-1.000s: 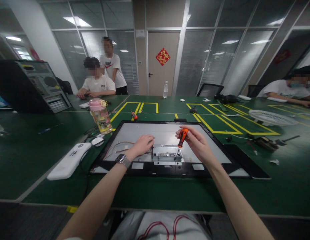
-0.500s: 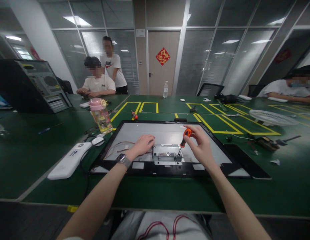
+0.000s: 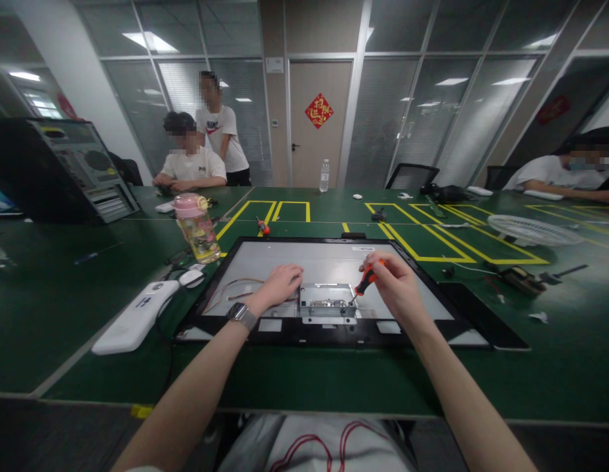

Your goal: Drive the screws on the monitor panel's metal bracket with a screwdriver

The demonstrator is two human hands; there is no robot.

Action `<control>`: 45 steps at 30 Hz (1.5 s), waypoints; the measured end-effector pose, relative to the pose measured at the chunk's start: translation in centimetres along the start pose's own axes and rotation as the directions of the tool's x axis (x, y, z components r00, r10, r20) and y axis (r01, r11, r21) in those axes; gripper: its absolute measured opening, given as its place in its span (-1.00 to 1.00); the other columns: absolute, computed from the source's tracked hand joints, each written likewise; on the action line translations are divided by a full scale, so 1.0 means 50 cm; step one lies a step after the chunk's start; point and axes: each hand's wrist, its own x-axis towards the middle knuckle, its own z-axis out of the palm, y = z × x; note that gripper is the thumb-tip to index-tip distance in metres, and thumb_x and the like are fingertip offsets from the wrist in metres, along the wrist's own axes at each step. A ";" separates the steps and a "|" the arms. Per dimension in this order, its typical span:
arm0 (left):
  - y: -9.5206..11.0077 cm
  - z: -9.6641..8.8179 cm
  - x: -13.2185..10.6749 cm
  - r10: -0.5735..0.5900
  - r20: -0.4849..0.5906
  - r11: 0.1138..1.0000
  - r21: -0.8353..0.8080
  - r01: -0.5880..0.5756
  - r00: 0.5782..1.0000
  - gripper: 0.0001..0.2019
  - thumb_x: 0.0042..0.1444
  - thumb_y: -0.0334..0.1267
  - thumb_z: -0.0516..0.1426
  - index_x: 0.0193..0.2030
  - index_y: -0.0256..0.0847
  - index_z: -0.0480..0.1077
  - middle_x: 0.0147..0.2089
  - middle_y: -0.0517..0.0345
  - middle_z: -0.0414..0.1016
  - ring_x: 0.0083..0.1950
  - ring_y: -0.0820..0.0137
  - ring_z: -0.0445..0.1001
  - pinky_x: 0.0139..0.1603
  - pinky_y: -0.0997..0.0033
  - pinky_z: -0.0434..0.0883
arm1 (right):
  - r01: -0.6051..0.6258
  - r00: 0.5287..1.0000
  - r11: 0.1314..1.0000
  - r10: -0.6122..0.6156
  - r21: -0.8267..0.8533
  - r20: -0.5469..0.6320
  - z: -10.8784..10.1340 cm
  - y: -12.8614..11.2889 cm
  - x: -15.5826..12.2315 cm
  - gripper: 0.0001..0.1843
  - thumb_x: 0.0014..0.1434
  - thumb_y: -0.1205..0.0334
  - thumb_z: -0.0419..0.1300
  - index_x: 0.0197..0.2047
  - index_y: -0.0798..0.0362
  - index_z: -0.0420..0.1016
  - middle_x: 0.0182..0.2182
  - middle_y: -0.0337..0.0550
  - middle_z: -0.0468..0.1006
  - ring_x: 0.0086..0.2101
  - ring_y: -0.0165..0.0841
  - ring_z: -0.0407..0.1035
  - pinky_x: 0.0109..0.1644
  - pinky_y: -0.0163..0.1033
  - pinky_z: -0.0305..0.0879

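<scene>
A monitor panel (image 3: pixel 265 255) lies face down on the green table, black frame around a grey back. A small metal bracket (image 3: pixel 328 303) sits near its front edge. My right hand (image 3: pixel 397 288) is closed round an orange-and-black screwdriver (image 3: pixel 366 282), whose tip touches the bracket's right side. My left hand (image 3: pixel 279 283), a watch on its wrist, rests with curled fingers on the panel just left of the bracket, beside thin wires (image 3: pixel 230 288).
A pink-lidded bottle (image 3: pixel 198 226), a white device (image 3: pixel 134 318), a mouse and a computer case (image 3: pixel 68 167) stand to the left. Another screwdriver (image 3: pixel 263 227) lies behind. A fan grille (image 3: pixel 533 229) and small parts are at right. Other people sit or stand at the far edges.
My right hand tilted the screwdriver from nearly upright to slanting right, loosened its grip, then closed round the handle again. My left hand stayed put.
</scene>
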 end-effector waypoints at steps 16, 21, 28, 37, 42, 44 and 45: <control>0.007 -0.005 -0.001 -0.003 0.014 1.000 0.019 0.003 1.000 -0.78 0.34 -0.27 -0.04 -0.19 -0.20 0.43 0.14 -0.03 0.49 0.17 0.22 0.43 0.27 0.18 0.29 | -0.013 0.979 0.998 0.024 -0.056 0.201 -0.028 -0.010 0.001 -0.76 0.23 0.07 0.29 -0.03 -0.16 0.57 -0.21 -0.16 0.63 -0.15 -0.24 0.53 -0.01 -0.07 0.47; 0.004 -0.002 -0.001 -0.003 0.008 1.000 0.015 0.003 1.000 -0.78 0.34 -0.27 -0.04 -0.19 -0.19 0.42 0.15 -0.02 0.49 0.18 0.22 0.43 0.28 0.17 0.27 | -0.011 0.947 0.996 0.037 -0.084 0.318 -0.035 -0.025 0.002 -0.77 0.27 0.04 0.24 -0.03 -0.13 0.57 -0.08 -0.11 0.63 -0.05 -0.20 0.51 0.07 -0.01 0.45; 0.004 -0.001 0.000 -0.007 0.003 1.000 0.018 0.007 1.000 -0.78 0.34 -0.28 -0.04 -0.16 -0.21 0.43 0.15 -0.03 0.49 0.18 0.22 0.43 0.27 0.18 0.28 | 0.074 0.990 0.962 -0.039 -0.263 0.137 -0.030 -0.005 0.002 -0.66 0.07 0.15 0.41 -0.05 -0.12 0.57 -0.29 -0.22 0.57 -0.35 -0.33 0.46 -0.19 -0.18 0.50; 0.000 0.004 0.000 0.005 -0.015 0.999 0.035 -0.005 1.000 -0.78 0.33 -0.29 -0.02 -0.16 -0.20 0.45 0.13 -0.01 0.51 0.16 0.23 0.45 0.27 0.18 0.31 | 0.025 0.942 0.988 0.027 -0.150 0.334 -0.026 -0.024 -0.007 -0.63 0.30 0.17 0.20 0.16 -0.14 0.40 -0.09 -0.09 0.61 -0.15 -0.25 0.55 -0.02 -0.06 0.52; -0.002 0.003 0.000 0.012 -0.015 1.000 0.025 -0.012 1.000 -0.78 0.33 -0.29 -0.03 -0.18 -0.20 0.44 0.13 -0.02 0.51 0.16 0.24 0.45 0.26 0.17 0.31 | 0.078 0.946 0.978 -0.011 -0.193 0.325 -0.024 -0.020 -0.004 -0.65 0.19 0.13 0.33 0.05 -0.14 0.48 -0.04 -0.11 0.53 -0.07 -0.24 0.48 0.08 -0.06 0.47; -0.002 0.003 0.000 0.015 -0.014 1.000 0.023 -0.015 1.000 -0.78 0.34 -0.29 -0.03 -0.18 -0.21 0.44 0.13 -0.02 0.50 0.16 0.23 0.44 0.26 0.17 0.31 | 0.113 0.967 0.964 -0.052 -0.241 0.248 -0.025 -0.013 -0.003 -0.68 0.12 0.15 0.39 -0.04 -0.12 0.52 -0.11 -0.15 0.52 -0.15 -0.27 0.47 0.06 -0.08 0.47; -0.003 0.004 0.001 0.015 -0.013 1.000 0.023 -0.015 1.000 -0.78 0.34 -0.28 -0.03 -0.18 -0.21 0.43 0.14 -0.02 0.50 0.17 0.23 0.44 0.26 0.17 0.31 | 0.112 0.973 0.963 -0.056 -0.245 0.226 -0.025 -0.010 -0.003 -0.68 0.12 0.16 0.38 -0.04 -0.12 0.52 -0.14 -0.16 0.53 -0.18 -0.28 0.47 0.04 -0.08 0.47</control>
